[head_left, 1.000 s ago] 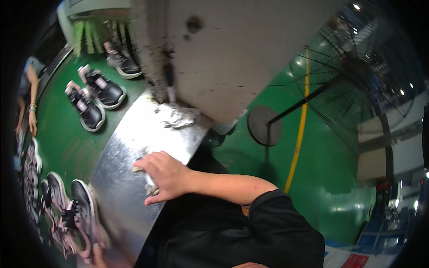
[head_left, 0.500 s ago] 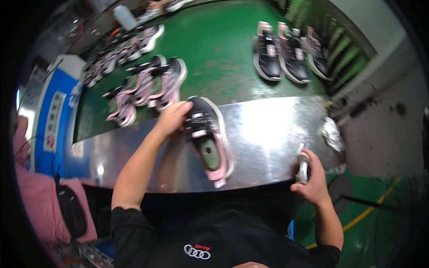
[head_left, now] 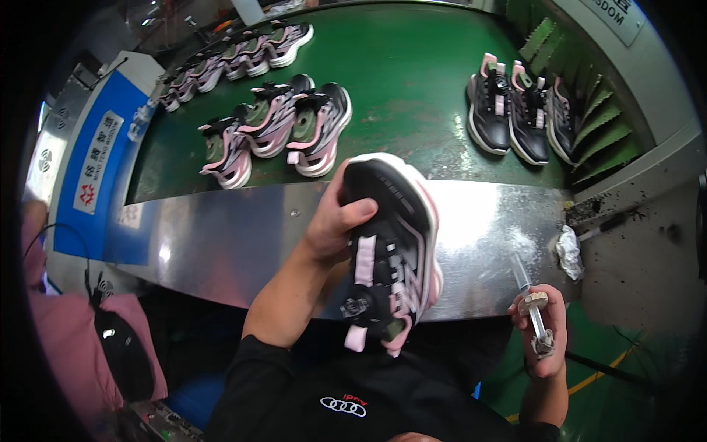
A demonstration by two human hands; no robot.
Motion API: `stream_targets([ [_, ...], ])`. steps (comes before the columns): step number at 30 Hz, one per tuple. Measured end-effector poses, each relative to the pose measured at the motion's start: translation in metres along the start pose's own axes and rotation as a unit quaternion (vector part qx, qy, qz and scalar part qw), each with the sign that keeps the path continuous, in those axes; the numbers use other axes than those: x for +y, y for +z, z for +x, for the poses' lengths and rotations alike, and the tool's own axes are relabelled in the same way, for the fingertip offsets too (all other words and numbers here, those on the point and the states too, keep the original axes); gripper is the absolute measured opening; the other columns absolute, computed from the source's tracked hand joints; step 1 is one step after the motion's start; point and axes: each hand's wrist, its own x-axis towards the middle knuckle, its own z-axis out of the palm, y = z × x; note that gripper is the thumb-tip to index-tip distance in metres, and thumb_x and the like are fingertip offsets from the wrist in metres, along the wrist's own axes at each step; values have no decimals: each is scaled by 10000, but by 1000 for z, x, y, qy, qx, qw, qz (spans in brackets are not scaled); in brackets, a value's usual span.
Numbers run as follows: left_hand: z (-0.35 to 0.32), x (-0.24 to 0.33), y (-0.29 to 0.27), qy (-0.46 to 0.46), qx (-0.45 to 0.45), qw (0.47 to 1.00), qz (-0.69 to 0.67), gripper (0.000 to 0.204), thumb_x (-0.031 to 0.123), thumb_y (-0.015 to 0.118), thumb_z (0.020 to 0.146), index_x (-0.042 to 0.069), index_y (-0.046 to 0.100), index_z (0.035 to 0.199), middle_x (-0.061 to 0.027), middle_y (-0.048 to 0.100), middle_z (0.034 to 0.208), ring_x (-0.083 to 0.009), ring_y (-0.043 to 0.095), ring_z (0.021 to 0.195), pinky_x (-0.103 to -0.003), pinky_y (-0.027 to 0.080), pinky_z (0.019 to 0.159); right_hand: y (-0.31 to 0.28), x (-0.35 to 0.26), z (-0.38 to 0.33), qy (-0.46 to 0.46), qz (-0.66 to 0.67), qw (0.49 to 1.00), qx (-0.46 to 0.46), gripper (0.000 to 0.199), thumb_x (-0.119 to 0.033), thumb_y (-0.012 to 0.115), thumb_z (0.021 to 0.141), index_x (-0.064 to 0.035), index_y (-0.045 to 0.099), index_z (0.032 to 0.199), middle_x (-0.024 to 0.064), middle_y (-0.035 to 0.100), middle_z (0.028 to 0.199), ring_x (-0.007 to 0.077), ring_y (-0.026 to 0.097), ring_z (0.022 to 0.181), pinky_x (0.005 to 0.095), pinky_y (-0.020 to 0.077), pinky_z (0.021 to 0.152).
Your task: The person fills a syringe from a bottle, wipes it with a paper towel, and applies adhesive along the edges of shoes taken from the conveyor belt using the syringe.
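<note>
My left hand (head_left: 335, 221) grips a black and pink sneaker (head_left: 390, 254) by its toe end and holds it tilted above the shiny metal ledge (head_left: 221, 236), the heel toward my chest. My right hand (head_left: 543, 331) is closed on a thin syringe-like tool (head_left: 530, 298) with a clear barrel, off to the right of the sneaker at the ledge's front edge. Nothing lies between the tool's tip and the shoe.
A green conveyor belt (head_left: 412, 81) beyond the ledge carries several pink and black sneakers (head_left: 283, 125) at left and three black ones (head_left: 519, 110) at right. A crumpled white rag (head_left: 569, 250) lies on the ledge's right end. A person in pink (head_left: 66, 339) stands at my left.
My left hand has lifted the sneaker off the ledge and turned it toward me. My right hand with the tool stays at the right. Earlier still, the view swung here from another side.
</note>
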Motion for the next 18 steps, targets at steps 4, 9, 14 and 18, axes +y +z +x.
stream_targets([
  [4, -10, 1, -11, -21, -24, 999, -18, 612, 111, 726, 680, 37, 433, 1212, -110, 588, 1060, -204, 598, 964, -344, 500, 850, 14, -13, 17, -53, 170, 977, -116, 1199, -756, 722, 421, -22, 308, 1274, 90, 513, 976, 204, 506, 906, 324, 406, 816],
  [9, -25, 0, -8, 2, -45, 998, 31, 671, 132, 735, 608, 37, 423, 1195, -162, 552, 1086, -252, 552, 1025, -352, 443, 902, 55, -32, 42, -106, 275, 936, -191, 1088, -832, 614, 490, -31, 415, 1199, 156, 555, 932, 225, 518, 808, 324, 391, 726],
  [14, -24, -2, -6, 44, -121, 992, 0, 586, -11, 752, 623, 37, 502, 1152, -58, 572, 1052, -151, 550, 1009, -298, 432, 897, 81, -44, 52, -102, 306, 922, -212, 1010, -835, 573, 566, -33, 451, 1168, 183, 563, 856, 229, 510, 783, 360, 362, 747],
  [18, -25, -2, -5, 56, -123, 990, 30, 622, 48, 787, 574, 37, 502, 1127, -175, 584, 1049, -260, 570, 1020, -371, 461, 873, 86, -44, 54, -96, 270, 935, -209, 908, -770, 597, 635, -60, 451, 1181, 190, 566, 883, 227, 505, 760, 346, 336, 699],
])
